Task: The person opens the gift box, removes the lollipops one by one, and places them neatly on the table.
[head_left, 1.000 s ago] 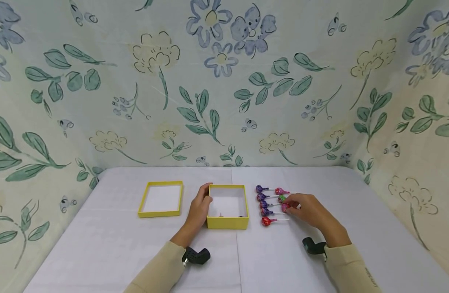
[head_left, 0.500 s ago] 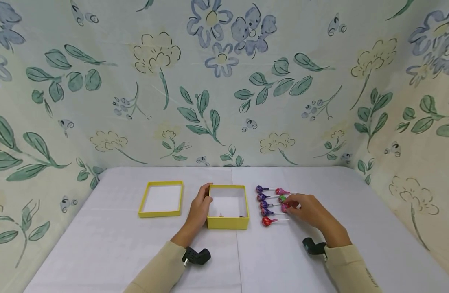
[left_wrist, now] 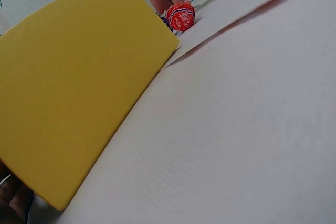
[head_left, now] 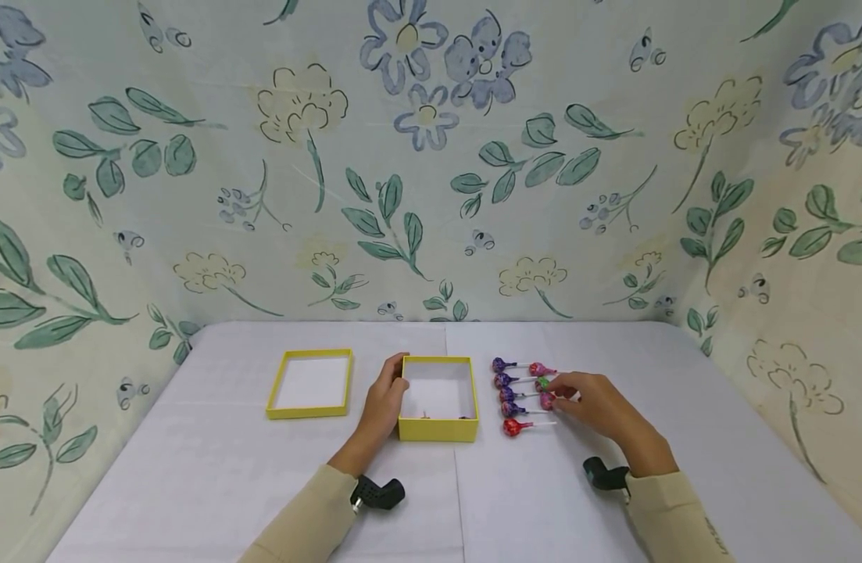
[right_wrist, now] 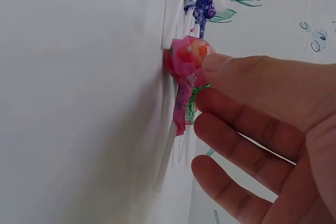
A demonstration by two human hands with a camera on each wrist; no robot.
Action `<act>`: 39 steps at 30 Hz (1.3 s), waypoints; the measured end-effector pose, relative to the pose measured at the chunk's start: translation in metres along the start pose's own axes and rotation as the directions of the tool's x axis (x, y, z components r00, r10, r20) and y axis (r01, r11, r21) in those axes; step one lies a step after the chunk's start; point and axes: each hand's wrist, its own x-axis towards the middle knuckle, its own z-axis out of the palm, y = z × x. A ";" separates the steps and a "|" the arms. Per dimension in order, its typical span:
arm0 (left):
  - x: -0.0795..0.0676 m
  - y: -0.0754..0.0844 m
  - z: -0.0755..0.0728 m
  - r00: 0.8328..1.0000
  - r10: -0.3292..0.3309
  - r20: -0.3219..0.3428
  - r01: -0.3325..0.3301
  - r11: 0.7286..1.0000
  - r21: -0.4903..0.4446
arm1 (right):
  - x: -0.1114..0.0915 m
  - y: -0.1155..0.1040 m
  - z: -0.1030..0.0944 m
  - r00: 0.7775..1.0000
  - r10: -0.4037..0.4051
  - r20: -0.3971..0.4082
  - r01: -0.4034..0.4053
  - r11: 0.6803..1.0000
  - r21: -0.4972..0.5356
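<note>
My left hand (head_left: 384, 399) grips the left wall of an open yellow box (head_left: 438, 429), thumb at its rim. In the left wrist view the box's yellow side (left_wrist: 84, 77) fills much of the picture. Low inside the box, small bits of something show; I cannot tell what. My right hand (head_left: 595, 403) pinches a pink lollipop (head_left: 546, 400) at its wrapped head, thumb against it in the right wrist view. That lollipop (right_wrist: 184, 61) lies at the table surface, its white stick pointing toward me. Just behind it is a green lollipop (head_left: 541, 384), partly covered by my fingers.
Left of the box lies a yellow-rimmed lid (head_left: 307, 411), its white inside up. Several purple lollipops (head_left: 502, 381) form a column right of the box, with a red lollipop (head_left: 513, 427) nearest me. Another pink lollipop (head_left: 539, 369) lies at the back. A floral cloth (head_left: 431, 234) stands behind the table.
</note>
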 end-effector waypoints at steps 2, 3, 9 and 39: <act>-0.001 0.000 0.000 1.000 -0.002 0.002 0.002 1.000 -0.003 | -0.001 -0.001 -0.001 1.000 -0.002 -0.001 0.002 1.000 0.002; -0.001 0.000 0.000 1.000 0.000 0.004 0.000 1.000 -0.004 | -0.001 -0.002 -0.001 1.000 -0.005 0.001 0.005 1.000 0.004; -0.001 0.001 -0.001 1.000 0.003 0.005 -0.003 1.000 -0.009 | -0.003 -0.004 -0.004 1.000 -0.023 -0.003 0.023 1.000 0.010; -0.001 0.000 -0.001 1.000 0.006 0.002 -0.006 1.000 -0.006 | -0.009 -0.060 -0.008 0.975 -0.212 -0.066 0.215 0.976 0.042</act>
